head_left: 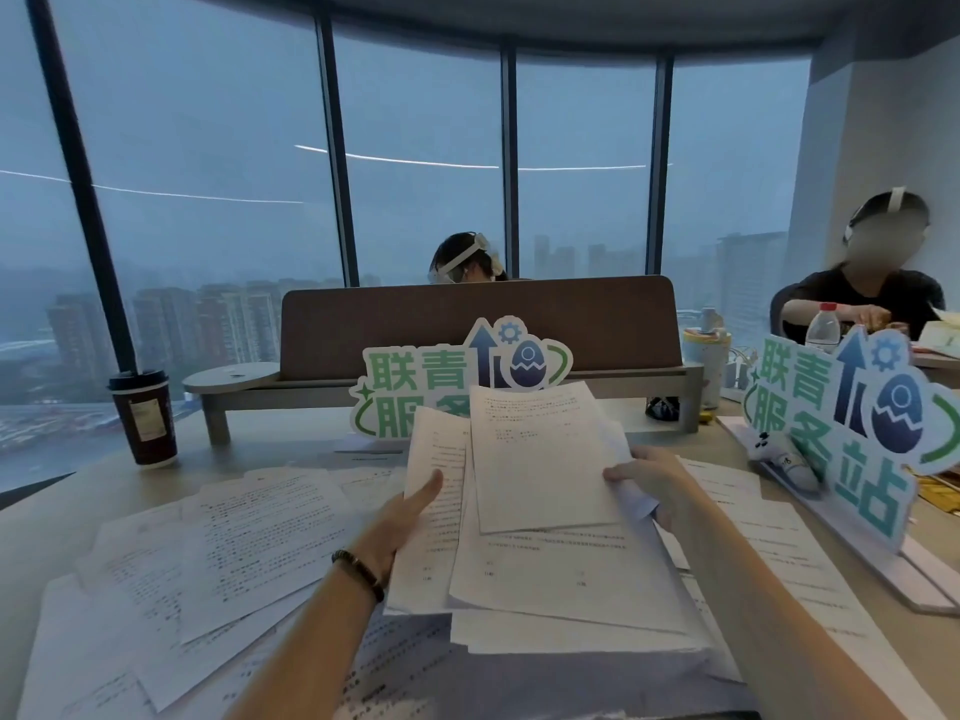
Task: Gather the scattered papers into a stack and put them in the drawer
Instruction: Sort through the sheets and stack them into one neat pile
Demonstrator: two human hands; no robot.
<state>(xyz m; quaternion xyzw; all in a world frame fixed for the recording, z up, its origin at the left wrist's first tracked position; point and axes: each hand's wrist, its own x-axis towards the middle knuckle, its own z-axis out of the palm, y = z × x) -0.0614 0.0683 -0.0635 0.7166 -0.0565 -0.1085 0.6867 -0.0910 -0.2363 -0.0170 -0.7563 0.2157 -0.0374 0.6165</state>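
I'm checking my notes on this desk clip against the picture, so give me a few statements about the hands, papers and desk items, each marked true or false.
1. Both hands hold a bundle of papers lifted off the desk. True: the left hand and the right hand each have a grip on one side.
2. All sheets are already gathered. False: scattered papers lie on the desk at left.
3. A lidded coffee cup stands at far left. True.
4. The left wrist is bare. False: it wears a dark bead bracelet.
5. The water bottle stands beside the coffee cup. False: it is at far right.
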